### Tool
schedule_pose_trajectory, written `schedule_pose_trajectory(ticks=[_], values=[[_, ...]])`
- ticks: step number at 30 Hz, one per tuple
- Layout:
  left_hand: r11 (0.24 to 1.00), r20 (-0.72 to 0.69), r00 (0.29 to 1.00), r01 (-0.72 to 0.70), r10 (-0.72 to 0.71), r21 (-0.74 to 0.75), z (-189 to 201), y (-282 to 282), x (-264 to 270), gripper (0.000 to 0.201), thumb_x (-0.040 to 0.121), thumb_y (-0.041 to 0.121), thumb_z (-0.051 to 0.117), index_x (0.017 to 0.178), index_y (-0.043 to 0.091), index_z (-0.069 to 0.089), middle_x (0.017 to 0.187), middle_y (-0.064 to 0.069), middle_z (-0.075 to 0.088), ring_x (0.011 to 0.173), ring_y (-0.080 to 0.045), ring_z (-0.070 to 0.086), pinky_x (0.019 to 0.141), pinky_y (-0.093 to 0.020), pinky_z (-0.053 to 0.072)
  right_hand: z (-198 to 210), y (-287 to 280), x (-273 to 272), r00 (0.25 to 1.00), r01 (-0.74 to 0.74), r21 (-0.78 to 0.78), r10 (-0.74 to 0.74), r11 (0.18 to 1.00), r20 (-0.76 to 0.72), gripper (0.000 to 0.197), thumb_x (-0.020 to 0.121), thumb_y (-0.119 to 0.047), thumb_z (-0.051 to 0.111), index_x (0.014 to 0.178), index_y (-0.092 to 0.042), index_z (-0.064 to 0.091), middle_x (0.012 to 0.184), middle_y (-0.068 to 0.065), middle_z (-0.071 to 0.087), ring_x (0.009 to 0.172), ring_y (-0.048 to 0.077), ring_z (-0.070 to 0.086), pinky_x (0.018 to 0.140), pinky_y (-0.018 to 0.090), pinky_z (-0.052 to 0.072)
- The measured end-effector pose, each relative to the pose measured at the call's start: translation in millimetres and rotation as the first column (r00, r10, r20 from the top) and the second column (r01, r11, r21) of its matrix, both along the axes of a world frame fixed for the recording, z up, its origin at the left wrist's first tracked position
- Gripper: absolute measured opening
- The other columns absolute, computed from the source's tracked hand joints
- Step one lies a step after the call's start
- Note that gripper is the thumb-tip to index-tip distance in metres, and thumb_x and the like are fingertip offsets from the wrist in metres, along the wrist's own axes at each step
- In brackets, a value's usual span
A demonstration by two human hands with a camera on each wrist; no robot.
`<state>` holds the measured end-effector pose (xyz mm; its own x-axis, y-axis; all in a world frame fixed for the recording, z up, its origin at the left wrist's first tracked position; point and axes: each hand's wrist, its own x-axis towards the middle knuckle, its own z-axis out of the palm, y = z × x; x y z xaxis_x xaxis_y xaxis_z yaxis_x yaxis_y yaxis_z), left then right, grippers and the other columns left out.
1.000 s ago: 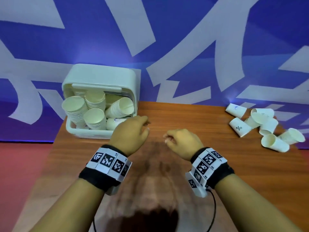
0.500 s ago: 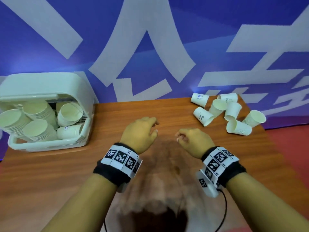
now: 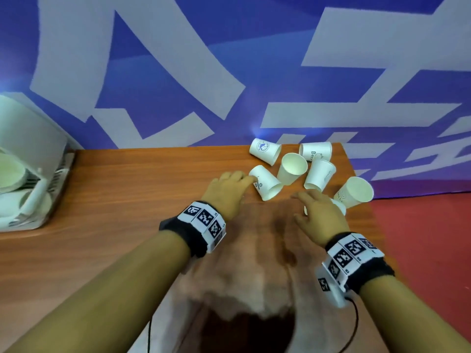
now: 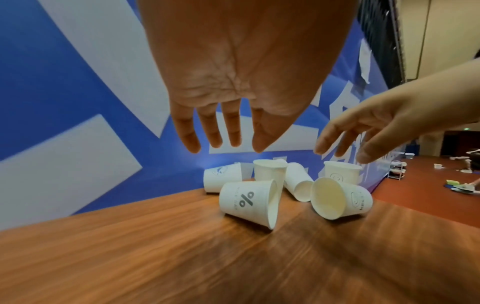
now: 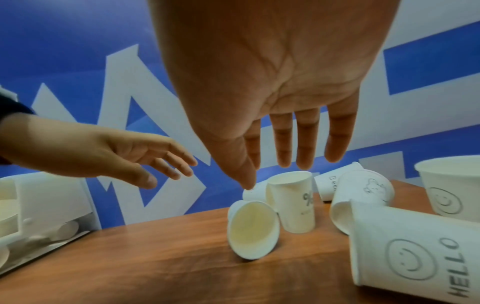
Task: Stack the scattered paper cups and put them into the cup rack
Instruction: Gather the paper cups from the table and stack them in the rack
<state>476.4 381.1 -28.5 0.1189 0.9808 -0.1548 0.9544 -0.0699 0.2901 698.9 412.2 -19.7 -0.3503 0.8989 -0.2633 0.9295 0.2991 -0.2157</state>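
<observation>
Several white paper cups (image 3: 291, 168) lie scattered at the table's back right corner. A "%" cup (image 3: 265, 186) lies on its side nearest my left hand (image 3: 239, 182), whose straight fingertips reach its base. In the left wrist view the left hand (image 4: 226, 144) hovers open above the "%" cup (image 4: 246, 203). My right hand (image 3: 303, 206) is spread open over a lying "HELLO" smiley cup (image 3: 340, 205), mostly hidden beneath it. In the right wrist view the right hand (image 5: 272, 172) holds nothing, with the "HELLO" cup (image 5: 415, 257) below right. The white cup rack (image 3: 33, 154) holds stacked cups at far left.
The wooden table (image 3: 127, 200) ends just right of the cups, with red floor (image 3: 420, 238) beyond. A blue and white wall (image 3: 178, 72) stands right behind the table's back edge. Bare tabletop lies between rack and cups.
Both hands have moved right from the table's middle to the scattered cups and uncurled from loose fists to spread fingers. The view has swung right, pushing the rack to the left edge.
</observation>
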Motion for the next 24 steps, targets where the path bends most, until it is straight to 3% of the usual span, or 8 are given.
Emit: schedule_pose_trajectory(ticks=[4, 8, 11, 17, 21, 24], values=[[0.999, -0.162, 0.986, 0.02, -0.028, -0.05, -21.1, 38.4, 36.5, 0.061, 0.09, 0.012, 0.048, 0.143, 0.031, 0.026, 0.147, 0.002, 0.029, 0.133, -0.024, 0.028, 0.098, -0.039, 0.034, -21.4, 38.1, 38.4, 0.999, 0.04, 0.006, -0.04, 0.999, -0.008, 0.055, 0.081, -0.019, 0.062, 0.133, -0.025, 0.046, 0.14, 0.005, 0.041, 0.121, 0.03, 0.044, 0.096, 0.044, 0.043], [0.987, -0.386, 0.91, 0.115, -0.15, -0.111, -44.1, 66.0, 62.5, 0.072, 0.091, 0.015, 0.051, 0.146, 0.036, 0.009, 0.156, -0.004, 0.009, 0.143, -0.027, 0.008, 0.106, -0.043, 0.027, -45.6, 57.0, 64.2, 0.995, 0.093, -0.019, -0.093, 0.996, -0.02, 0.067, 0.077, -0.017, 0.066, 0.138, -0.026, 0.04, 0.142, 0.01, 0.036, 0.126, 0.032, 0.038, 0.099, 0.049, 0.039], [0.975, -0.459, 0.864, 0.147, -0.208, -0.164, -58.6, 80.6, 72.6, 0.079, 0.092, 0.011, 0.051, 0.147, 0.036, 0.0, 0.158, -0.004, -0.001, 0.144, -0.029, -0.001, 0.11, -0.046, 0.022, -62.1, 58.4, 78.4, 0.996, 0.089, -0.042, -0.09, 0.995, -0.008, 0.071, 0.076, -0.02, 0.066, 0.14, -0.026, 0.035, 0.141, 0.006, 0.037, 0.126, 0.03, 0.039, 0.098, 0.047, 0.04], [0.949, -0.539, 0.781, 0.245, -0.315, -0.2, -65.9, 84.2, 72.5, 0.064, 0.096, 0.012, 0.042, 0.148, 0.025, 0.007, 0.158, -0.002, 0.005, 0.144, -0.032, -0.003, 0.114, -0.05, 0.014, -75.8, 57.2, 86.3, 0.998, 0.066, -0.063, -0.065, 0.996, 0.003, 0.079, 0.074, -0.032, 0.069, 0.142, -0.03, 0.029, 0.142, -0.002, 0.04, 0.125, 0.029, 0.036, 0.098, 0.043, 0.038], [0.954, -0.52, 0.802, 0.214, -0.295, -0.212, -62.8, 77.3, 67.3, 0.066, 0.092, 0.015, 0.051, 0.146, 0.022, 0.013, 0.156, -0.001, 0.016, 0.144, -0.029, 0.004, 0.113, -0.053, 0.011, -75.8, 48.1, 81.0, 0.998, 0.053, -0.098, -0.051, 0.994, 0.028, 0.081, 0.074, -0.035, 0.069, 0.143, -0.033, 0.026, 0.139, -0.005, 0.042, 0.12, 0.027, 0.035, 0.095, 0.039, 0.039], [0.963, -0.474, 0.844, 0.168, -0.252, -0.212, -60.7, 64.5, 65.0, 0.071, 0.085, 0.026, 0.06, 0.142, 0.022, 0.018, 0.148, 0.0, 0.031, 0.139, -0.025, 0.02, 0.11, -0.052, 0.016, -72.7, 35.8, 73.3, 0.999, 0.036, -0.123, -0.034, 0.992, 0.021, 0.081, 0.074, -0.037, 0.069, 0.143, -0.033, 0.027, 0.135, -0.005, 0.044, 0.114, 0.025, 0.035, 0.093, 0.037, 0.04]])
